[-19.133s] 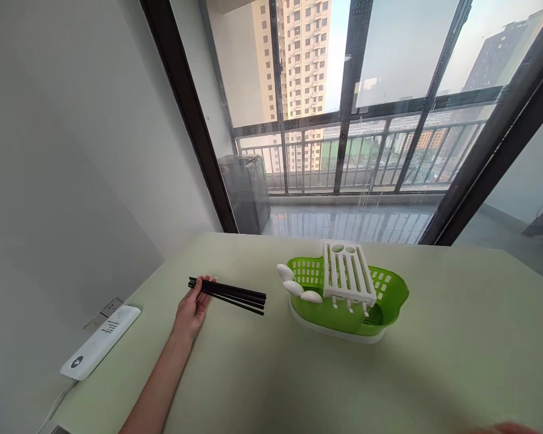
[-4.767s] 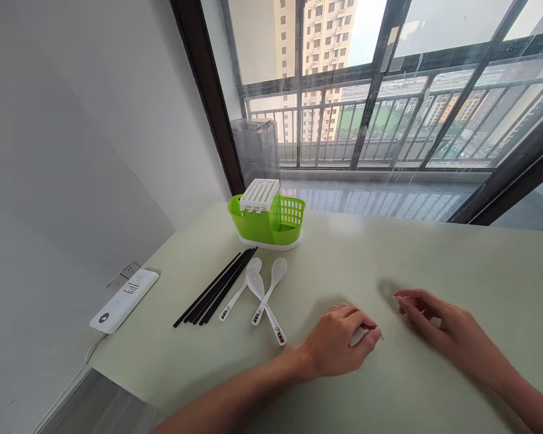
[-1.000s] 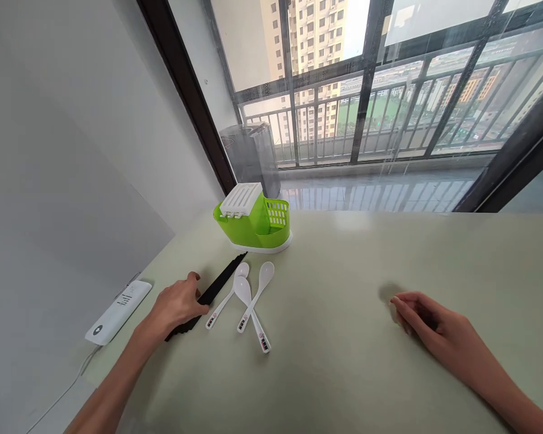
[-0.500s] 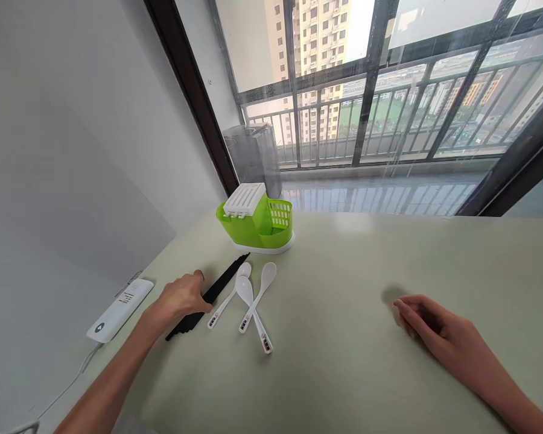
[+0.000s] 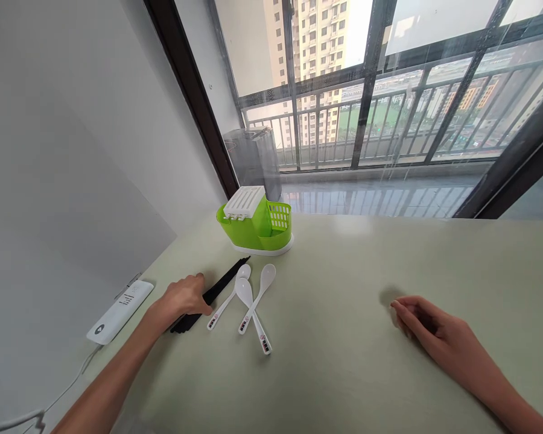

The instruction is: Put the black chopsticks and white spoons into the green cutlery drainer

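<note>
The chopsticks (image 5: 224, 278), a black bundle, lie flat on the table (image 5: 344, 361), running from the near end under the left hand (image 5: 181, 298) up toward one o'clock, their far tips stopping just short of the green holder (image 5: 257, 226). The left hand sits right on top of the near part of the bundle, fingers curled down over the sticks and covering them there; the sticks poke out beyond the knuckles at one o'clock and a short dark stub shows under the palm at six o'clock. Whether the fingers have actually closed under the bundle or only press on it, I cannot tell from here.

Just beside the sticks, at three o'clock of that hand, lie three white spoons (image 5: 247, 298), bowls toward the holder, handles fanning back toward the near edge, two of them crossing. The nearest spoon runs almost parallel to the sticks, close alongside.

The holder stands upright at twelve o'clock of the spoons, with a white slotted rack (image 5: 244, 202) on its left part.

Well apart, at three o'clock across the table, the right hand (image 5: 428, 328) rests on the surface, fingers loosely bent, holding nothing.

At nine o'clock of the left hand, a white power strip (image 5: 120, 303) lies by the wall (image 5: 63, 199). Behind the holder, a window (image 5: 366, 90).
</note>
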`<state>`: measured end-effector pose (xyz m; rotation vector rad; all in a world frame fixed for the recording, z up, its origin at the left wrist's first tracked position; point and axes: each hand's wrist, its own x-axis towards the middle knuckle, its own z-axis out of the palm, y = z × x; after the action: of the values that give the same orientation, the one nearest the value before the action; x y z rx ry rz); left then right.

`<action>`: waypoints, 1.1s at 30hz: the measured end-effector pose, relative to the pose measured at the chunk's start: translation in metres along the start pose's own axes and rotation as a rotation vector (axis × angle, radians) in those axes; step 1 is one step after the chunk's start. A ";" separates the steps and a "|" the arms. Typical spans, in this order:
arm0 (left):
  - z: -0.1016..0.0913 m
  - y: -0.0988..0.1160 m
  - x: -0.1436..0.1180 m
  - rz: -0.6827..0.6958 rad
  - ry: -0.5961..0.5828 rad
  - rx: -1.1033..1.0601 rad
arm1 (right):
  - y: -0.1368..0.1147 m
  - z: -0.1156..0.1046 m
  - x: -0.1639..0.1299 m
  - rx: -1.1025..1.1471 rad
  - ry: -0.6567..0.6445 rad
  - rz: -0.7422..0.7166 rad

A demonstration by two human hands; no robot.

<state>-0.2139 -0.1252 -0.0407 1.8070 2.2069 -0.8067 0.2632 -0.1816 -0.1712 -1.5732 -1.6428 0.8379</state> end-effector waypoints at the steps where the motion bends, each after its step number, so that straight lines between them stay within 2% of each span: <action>1: 0.001 0.000 0.001 0.000 0.002 0.003 | -0.001 0.000 0.000 0.000 0.000 -0.005; 14: 0.009 -0.008 0.008 0.042 0.007 -0.001 | 0.001 -0.001 -0.001 -0.013 -0.011 -0.007; 24: 0.007 -0.004 0.001 0.035 0.037 -0.002 | 0.002 0.002 0.002 -0.017 0.007 -0.010; 33: 0.010 -0.014 -0.003 0.042 0.025 -0.122 | 0.002 0.001 0.001 -0.020 0.015 -0.020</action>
<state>-0.2280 -0.1346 -0.0441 1.8077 2.1743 -0.6300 0.2632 -0.1806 -0.1733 -1.5704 -1.6578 0.7997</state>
